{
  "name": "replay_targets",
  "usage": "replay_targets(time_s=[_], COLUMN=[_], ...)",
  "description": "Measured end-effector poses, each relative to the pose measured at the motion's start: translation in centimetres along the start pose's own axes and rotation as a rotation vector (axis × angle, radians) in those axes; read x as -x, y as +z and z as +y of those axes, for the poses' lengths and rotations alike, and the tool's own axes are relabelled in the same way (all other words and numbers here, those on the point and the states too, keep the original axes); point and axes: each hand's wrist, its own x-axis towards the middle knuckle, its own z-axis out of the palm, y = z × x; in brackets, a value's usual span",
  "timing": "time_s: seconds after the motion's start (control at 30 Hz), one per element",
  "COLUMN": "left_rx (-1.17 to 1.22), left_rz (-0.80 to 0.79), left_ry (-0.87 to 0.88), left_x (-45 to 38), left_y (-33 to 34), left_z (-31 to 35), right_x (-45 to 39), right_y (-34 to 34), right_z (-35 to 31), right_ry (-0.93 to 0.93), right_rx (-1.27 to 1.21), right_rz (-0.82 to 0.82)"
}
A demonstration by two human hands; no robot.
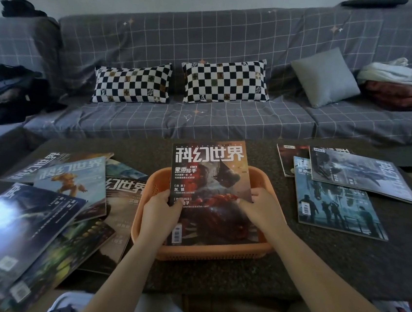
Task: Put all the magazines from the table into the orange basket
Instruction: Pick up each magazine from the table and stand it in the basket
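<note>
A dark surface (316,256) carries the orange basket (189,254) at its middle. Left of the basket lies an overlapping spread of magazines (50,203); right of it lie 3 more (341,193). 1 magazine (210,181) leans inside the basket, its top past the far rim. The left hand (160,214) and right hand (263,209) grip its side edges.

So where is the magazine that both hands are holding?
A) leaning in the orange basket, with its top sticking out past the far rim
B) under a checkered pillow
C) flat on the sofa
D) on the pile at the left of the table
A: the left hand and right hand grip the magazine by its sides, its lower end down inside the orange basket and its top tilted up over the far rim.
</note>
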Motion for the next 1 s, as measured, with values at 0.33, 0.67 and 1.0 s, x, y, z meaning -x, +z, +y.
replay_targets(time_s=[0.33,0.67,1.0], left_rx=[0.201,0.221,0.35], left_rz=[-0.103,0.026,-0.181], left_ry=[-0.12,0.128,0.208], left_x=[-0.2,2.8,4.4], left_y=[0.3,2.7,11.7], left_z=[0.3,5.9,14.6], right_x=[-0.3,2.0,3.1], right_y=[0.0,-3.7,-11.4], right_z=[0.2,-0.8,5.6], right_ry=[0.059,-0.077,0.006], right_rx=[-0.036,-0.213,-0.188], right_rz=[-0.079,0.103,0.285])
